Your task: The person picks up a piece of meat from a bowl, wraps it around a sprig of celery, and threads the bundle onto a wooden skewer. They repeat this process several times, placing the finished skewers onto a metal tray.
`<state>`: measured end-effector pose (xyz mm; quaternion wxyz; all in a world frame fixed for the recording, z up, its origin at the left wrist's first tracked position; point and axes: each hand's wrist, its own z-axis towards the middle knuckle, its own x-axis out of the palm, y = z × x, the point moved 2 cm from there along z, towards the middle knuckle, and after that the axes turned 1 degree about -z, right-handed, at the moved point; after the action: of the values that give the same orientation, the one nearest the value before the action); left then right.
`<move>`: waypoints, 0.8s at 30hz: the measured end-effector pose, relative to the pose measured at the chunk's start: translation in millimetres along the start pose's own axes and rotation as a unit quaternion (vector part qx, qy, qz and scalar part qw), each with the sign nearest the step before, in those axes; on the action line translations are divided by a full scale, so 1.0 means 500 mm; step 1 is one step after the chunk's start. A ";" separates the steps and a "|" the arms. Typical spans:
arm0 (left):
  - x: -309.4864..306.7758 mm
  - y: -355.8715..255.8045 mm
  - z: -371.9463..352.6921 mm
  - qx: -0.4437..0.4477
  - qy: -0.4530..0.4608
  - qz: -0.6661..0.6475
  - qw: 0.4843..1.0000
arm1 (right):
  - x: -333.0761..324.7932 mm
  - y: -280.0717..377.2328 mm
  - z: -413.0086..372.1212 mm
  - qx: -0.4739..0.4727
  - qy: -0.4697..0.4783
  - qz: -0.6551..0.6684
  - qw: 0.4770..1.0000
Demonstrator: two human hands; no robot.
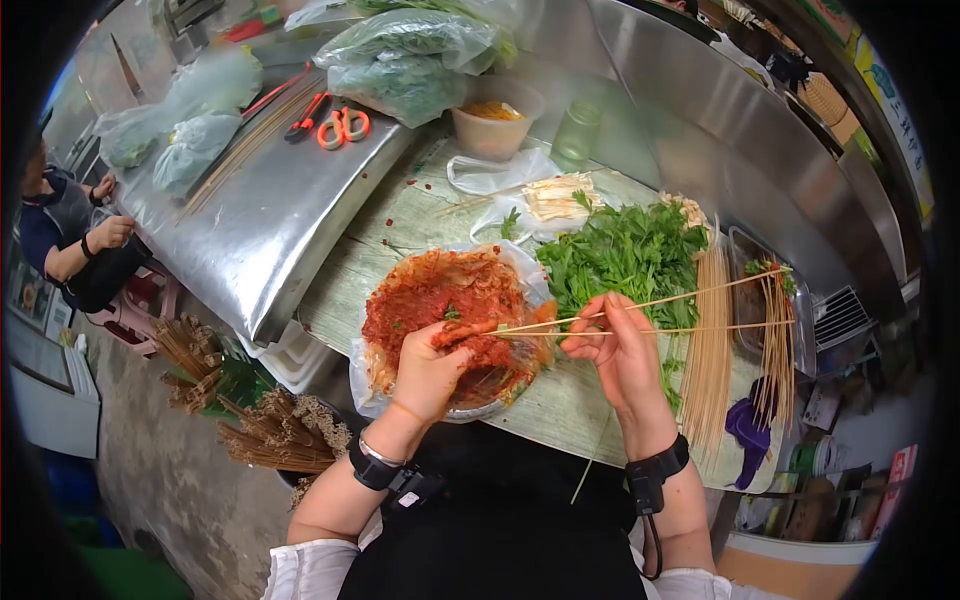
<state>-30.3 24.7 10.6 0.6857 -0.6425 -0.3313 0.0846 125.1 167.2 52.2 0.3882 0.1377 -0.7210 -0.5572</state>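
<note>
Skewers [720, 326]: two thin bamboo ones, held level over the table edge. My left hand [432, 365] pinches their tips above the bowl [470, 412] of red marinated meat [430, 295]. My right hand [622, 350] is closed on the shafts mid-length. Leafy greens [625, 255] lie behind, with a loose skewer bundle [710, 370] further right.

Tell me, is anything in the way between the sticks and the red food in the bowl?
Nothing visible is. The right hand holds two sticks, and their tips reach the left hand, which pinches the red food over the bowl. The greens lie behind, off that path.
</note>
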 end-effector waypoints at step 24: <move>0.003 -0.001 0.000 -0.108 0.042 -0.180 0.977 | -0.021 -0.001 -0.004 0.010 -0.027 0.006 1.000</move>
<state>-29.3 25.7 11.8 0.6293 -0.6459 -0.4198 -0.1031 133.3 172.0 47.5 0.3702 0.1222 -0.7373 -0.5517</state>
